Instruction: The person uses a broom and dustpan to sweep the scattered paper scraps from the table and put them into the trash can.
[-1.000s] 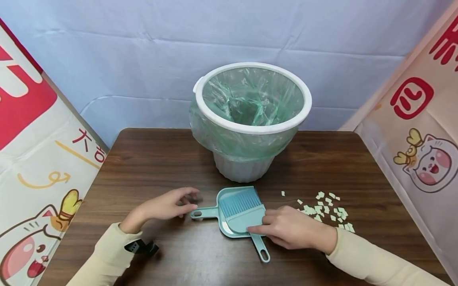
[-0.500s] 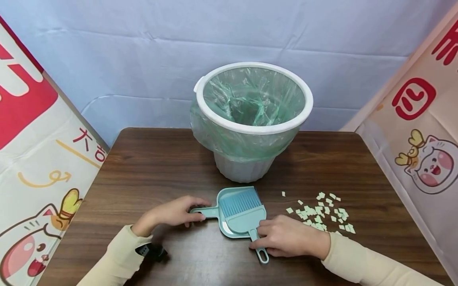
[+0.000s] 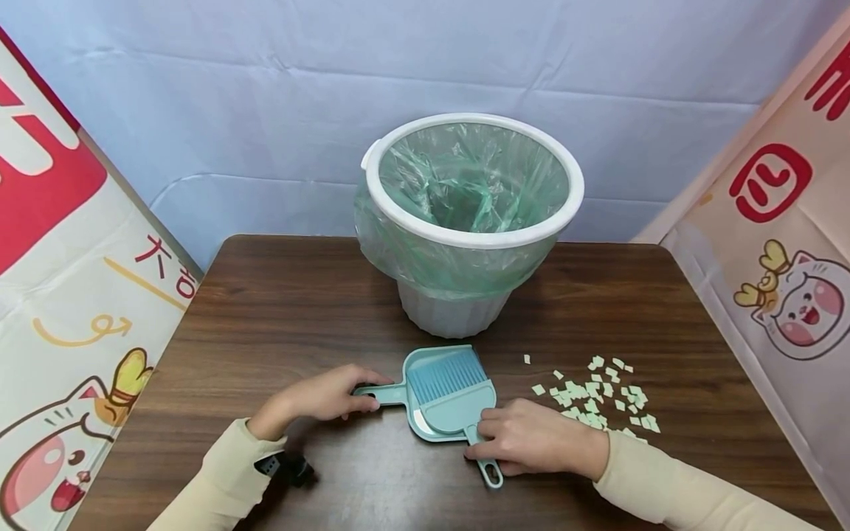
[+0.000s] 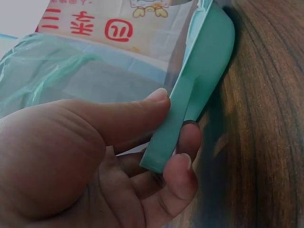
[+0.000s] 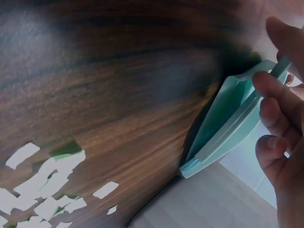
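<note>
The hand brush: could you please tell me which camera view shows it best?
The head view: the hand brush faces the camera there, only part of its handle covered by the right hand. The right wrist view shows it nearly edge-on; in the left wrist view I cannot clearly pick it out.

The bin (image 3: 451,317) is of plastic, its bag (image 3: 458,269) of shiny film. Near the bin, dustpan (image 4: 205,61) and brush (image 3: 458,405) are smooth plastic; under it, the counter (image 3: 285,295) looks glossy wood.

Bin (image 3: 451,317) stands upper centre of frame on worktop (image 3: 285,295); liner (image 3: 465,273) in bin. Dustpan (image 3: 432,356) lies lower centre, before bin; brush (image 3: 458,409) on dustpan. Paper scraps (image 3: 584,393) located lower right, right of dustpan.
</note>
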Available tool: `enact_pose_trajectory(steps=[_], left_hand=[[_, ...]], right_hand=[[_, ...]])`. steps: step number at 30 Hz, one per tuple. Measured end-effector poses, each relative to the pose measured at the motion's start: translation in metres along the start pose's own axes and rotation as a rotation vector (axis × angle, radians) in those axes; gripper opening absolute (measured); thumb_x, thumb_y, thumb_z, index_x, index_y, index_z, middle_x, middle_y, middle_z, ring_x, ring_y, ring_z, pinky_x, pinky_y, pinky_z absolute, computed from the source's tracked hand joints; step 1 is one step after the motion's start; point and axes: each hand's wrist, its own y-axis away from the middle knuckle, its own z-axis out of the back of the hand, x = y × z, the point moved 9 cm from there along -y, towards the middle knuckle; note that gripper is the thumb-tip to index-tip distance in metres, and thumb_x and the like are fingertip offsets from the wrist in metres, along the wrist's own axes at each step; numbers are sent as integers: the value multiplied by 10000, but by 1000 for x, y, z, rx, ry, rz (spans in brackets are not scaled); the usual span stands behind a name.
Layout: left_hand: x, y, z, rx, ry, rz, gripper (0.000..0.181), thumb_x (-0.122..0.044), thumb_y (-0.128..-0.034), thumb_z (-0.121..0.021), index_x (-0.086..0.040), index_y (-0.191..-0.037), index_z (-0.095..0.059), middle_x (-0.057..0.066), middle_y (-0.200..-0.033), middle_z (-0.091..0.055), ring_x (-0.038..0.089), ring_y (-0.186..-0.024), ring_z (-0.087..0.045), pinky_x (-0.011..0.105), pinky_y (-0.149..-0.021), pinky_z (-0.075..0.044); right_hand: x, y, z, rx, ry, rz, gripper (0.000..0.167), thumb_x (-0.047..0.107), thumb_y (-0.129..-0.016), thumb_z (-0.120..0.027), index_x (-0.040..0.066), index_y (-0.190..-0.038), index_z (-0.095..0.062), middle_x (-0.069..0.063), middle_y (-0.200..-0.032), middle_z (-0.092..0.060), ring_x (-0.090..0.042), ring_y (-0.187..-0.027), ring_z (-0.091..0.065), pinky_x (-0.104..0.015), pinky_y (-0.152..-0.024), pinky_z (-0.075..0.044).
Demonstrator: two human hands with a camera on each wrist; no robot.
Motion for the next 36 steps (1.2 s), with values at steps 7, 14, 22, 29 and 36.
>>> enact_pose_trajectory(steps=[7, 14, 22, 29, 36], left_hand=[[-4, 0, 1, -52, -148, -48, 358, -128, -1011, -645, 9, -1342, -636, 121, -1302, -653, 219, -1126, -641, 392, -953, -512], [-4, -1, 1, -70, -131, -43, 350, -93, -1012, -616, 4, -1348, -629, 59, -1163, -666, 107, -946, -626, 360, -910, -490], [-4, -1, 1, -89, -116, -51, 358, -113, -1013, -623, 10, -1350, -621, 50, -1113, -649, 36, -791, -611, 323, -869, -496], [-2, -2, -2, -141, -164, -55, 430, -203, -987, -700, -20, -1367, -618, 45, -1240, -666, 105, -1006, -599, 349, -924, -494], [-1, -3, -4, -149, -173, -69, 443, -181, -982, -705, -25, -1386, -613, 52, -1256, -663, 131, -1055, -584, 338, -920, -487]], right_hand=[[0, -3, 12, -88, -38, -1, 340, 335, -799, -716, 234, -1123, -694, 101, -788, -517, -83, -696, -489, -207, -497, -369], [-4, -6, 23, -134, 11, 21, 271, 349, -904, -599, 192, -1109, -683, 82, -773, -519, -106, -673, -460, -220, -518, -378], [-7, -8, 31, -195, 25, 28, 261, 317, -974, -513, 159, -1098, -679, 70, -766, -505, -119, -658, -437, -224, -522, -376], [-13, -12, 37, -228, 88, 6, 298, 304, -1087, -427, 130, -1100, -669, 61, -759, -509, -127, -666, -450, -226, -555, -421], [-23, -13, 47, -303, 99, -16, 227, 209, -1093, -477, 123, -1066, -685, 59, -734, -521, -114, -645, -440, -207, -546, -412]])
